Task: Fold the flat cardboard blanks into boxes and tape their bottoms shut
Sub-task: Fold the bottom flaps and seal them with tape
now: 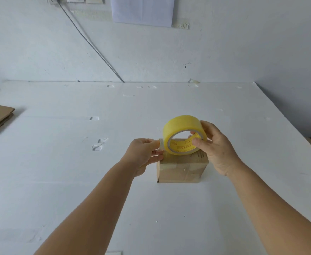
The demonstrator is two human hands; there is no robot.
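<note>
Here the right hand (217, 150) holds the yellow tape roll (183, 135), fingers (197, 142) curled through its core. Left hand (143, 153) fingers pinch the tape's free end (161, 144) (clear strip, just left of the roll). Folded cardboard box (182, 169) sits directly beneath both hands on the white surface (77, 181).

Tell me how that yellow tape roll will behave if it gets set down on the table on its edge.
The tape roll is round and smooth-sided, so on edge it would probably roll across the flat white table. Its hollow core suggests it is fairly light. The right hand grips through that core, likely a secure hold.
</note>
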